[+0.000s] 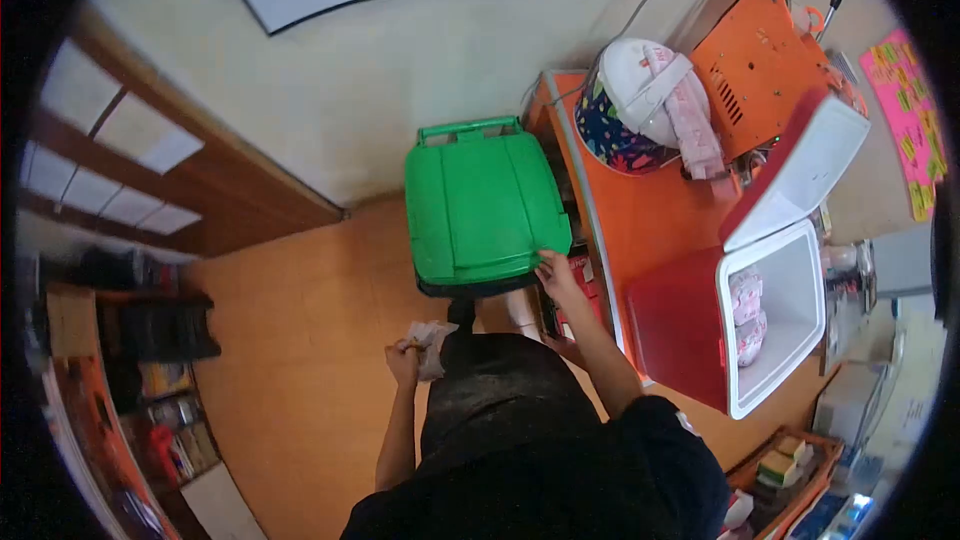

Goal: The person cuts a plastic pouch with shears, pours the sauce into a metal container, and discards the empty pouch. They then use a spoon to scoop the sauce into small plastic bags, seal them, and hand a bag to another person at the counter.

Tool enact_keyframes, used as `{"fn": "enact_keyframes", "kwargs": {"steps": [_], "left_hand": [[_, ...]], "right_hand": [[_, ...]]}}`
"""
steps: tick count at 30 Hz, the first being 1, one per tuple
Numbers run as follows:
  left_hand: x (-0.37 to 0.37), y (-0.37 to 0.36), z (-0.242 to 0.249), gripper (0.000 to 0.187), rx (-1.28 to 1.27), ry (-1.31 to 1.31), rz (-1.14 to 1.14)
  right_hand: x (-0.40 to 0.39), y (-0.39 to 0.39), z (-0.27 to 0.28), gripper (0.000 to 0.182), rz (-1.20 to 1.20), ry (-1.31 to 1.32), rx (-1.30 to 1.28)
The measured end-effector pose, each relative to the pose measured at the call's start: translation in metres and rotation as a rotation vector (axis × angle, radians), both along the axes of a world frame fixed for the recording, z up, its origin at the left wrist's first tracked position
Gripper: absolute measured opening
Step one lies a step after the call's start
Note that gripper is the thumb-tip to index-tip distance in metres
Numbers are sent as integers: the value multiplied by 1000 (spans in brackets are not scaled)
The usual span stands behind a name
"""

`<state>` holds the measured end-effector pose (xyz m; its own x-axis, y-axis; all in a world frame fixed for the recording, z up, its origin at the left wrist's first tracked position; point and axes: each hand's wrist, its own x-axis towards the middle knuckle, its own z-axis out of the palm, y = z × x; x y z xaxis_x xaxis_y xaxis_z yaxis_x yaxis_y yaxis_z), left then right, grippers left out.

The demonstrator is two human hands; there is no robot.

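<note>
While L hand (404, 364) holds 1 wrapper (432, 342), R hand (553, 273) touches 1 lid (485, 205).

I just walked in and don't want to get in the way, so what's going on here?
Someone is standing at a green bin, with the right hand at the front edge of its lid, which looks closed. The left hand holds a crumpled, pale wrapper or bag off to the side, away from the bin. To the right, a red cooler stands with its lid up and some wrapped packages inside; neither hand is on it.
</note>
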<state>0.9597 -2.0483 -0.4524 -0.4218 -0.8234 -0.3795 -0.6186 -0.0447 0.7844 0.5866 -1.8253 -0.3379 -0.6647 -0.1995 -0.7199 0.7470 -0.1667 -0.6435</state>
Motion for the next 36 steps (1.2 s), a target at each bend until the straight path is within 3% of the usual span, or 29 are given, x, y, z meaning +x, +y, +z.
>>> {"fn": "enact_keyframes", "kwargs": {"steps": [3, 4, 6, 8, 10, 13, 15, 16, 19, 21, 25, 28, 32, 35, 36], "left_hand": [[-79, -35, 100, 22, -71, 68, -300], [-102, -54, 95, 22, 6, 77, -357], [-155, -81, 31, 27, -10, 153, -370], [-216, -86, 8, 33, -234, 217, -449], [-271, -72, 74, 40, -508, 215, -690], [-306, -46, 94, 47, -943, 73, -1089], [-293, -42, 32, 54, -964, 157, -1216], [-281, -46, -1, 52, -738, 50, -1293], [-278, -75, -138, 47, -440, -227, -1759], [-290, -84, -152, 47, -182, -140, -1559], [-262, -53, -48, 48, -432, -223, -1182], [-187, 4, -7, 48, -473, -197, -957], [-82, 76, -4, 46, -315, -224, -836], [-42, 125, 3, 45, -104, -318, -882], [-38, 142, 8, 45, -31, -353, -915]], "right_hand": [[-12, -10, 87, 24, 49, 113, -162], [-31, -11, 102, 22, 119, 185, -267], [-50, -37, 172, 29, 40, 229, -361], [-68, -59, 211, 46, 17, 318, -409], [-83, -80, 235, 56, 46, 433, -314], [-96, -99, 242, 69, 96, 576, -150], [-93, -102, 236, 73, 125, 650, -65], [-89, -102, 233, 75, 150, 683, -40], [-66, -100, 225, 79, 95, 675, -29], [-52, -90, 206, 81, 79, 671, -61], [-22, -68, 184, 85, 110, 501, -37], [21, -43, 164, 87, 154, 489, -160], [86, 10, 183, 69, 216, 662, -325], [153, 88, 183, 43, 296, 904, -220], [180, 123, 185, 34, 282, 875, -230]]}}
